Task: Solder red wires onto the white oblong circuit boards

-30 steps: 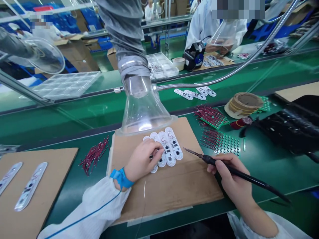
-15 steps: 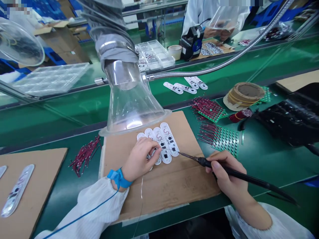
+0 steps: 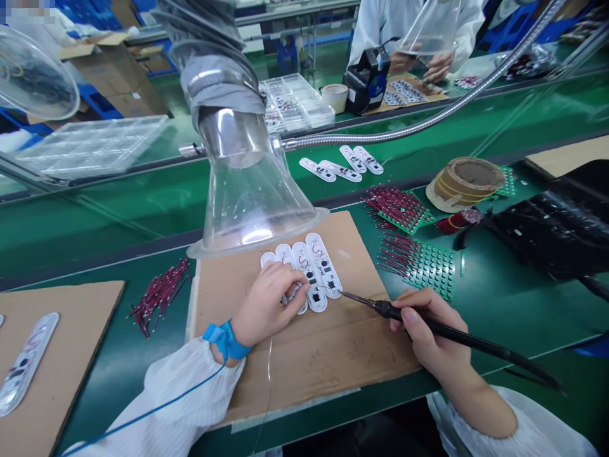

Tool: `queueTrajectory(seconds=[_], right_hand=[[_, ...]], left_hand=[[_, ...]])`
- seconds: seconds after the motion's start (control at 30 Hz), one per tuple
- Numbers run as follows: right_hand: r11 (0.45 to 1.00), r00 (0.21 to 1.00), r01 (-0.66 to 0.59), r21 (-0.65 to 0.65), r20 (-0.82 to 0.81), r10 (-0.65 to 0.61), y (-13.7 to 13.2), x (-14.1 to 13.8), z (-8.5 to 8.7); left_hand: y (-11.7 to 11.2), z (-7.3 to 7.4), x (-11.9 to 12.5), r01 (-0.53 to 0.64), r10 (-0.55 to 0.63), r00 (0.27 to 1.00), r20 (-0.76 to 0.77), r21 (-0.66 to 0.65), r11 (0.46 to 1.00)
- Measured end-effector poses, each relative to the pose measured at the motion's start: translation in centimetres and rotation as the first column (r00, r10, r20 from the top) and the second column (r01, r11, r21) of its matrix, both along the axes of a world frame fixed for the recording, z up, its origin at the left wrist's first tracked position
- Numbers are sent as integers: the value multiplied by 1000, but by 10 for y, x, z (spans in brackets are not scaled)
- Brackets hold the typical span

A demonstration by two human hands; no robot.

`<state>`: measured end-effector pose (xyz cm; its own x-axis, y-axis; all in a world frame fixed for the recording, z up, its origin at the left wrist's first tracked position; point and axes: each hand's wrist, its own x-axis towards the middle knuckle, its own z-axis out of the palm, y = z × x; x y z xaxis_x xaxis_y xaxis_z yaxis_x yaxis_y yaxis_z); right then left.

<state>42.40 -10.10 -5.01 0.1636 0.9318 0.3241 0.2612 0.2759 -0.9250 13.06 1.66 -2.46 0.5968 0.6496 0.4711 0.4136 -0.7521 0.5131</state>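
Observation:
My right hand (image 3: 431, 330) grips a black soldering iron (image 3: 389, 309), its tip touching or very near the lower end of the rightmost white circuit board (image 3: 324, 266). Between the thumb and fingers of my left hand (image 3: 273, 293) is a thin solder wire (image 3: 270, 368), whose free end reaches toward the iron's tip. Several of these long rounded boards lie side by side on a cardboard sheet (image 3: 328, 362); my left hand covers part of those on the left. A blue wrist strap (image 3: 227, 341) circles my left wrist.
A clear fume hood (image 3: 257, 209) hangs just above the boards. Red wires (image 3: 159, 295) lie to the left; green boards with wires (image 3: 431, 263) lie to the right, near a tape roll (image 3: 466, 184). Loose boards (image 3: 349, 162) rest on the green belt. Across it, a co-worker's hands (image 3: 438, 63) are visible.
The loose boards on the belt have shifted left. The co-worker's hand has moved. My hands, the soldering iron and the solder wire stay nearly in place.

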Motion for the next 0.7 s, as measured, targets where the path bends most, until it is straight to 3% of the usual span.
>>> queueTrajectory(seconds=[0.7], right_hand=[[999, 998, -39, -1, 45, 39, -1, 2, 2]], left_hand=[[-1, 2, 0, 11, -11, 1000, 2, -5, 1000]])
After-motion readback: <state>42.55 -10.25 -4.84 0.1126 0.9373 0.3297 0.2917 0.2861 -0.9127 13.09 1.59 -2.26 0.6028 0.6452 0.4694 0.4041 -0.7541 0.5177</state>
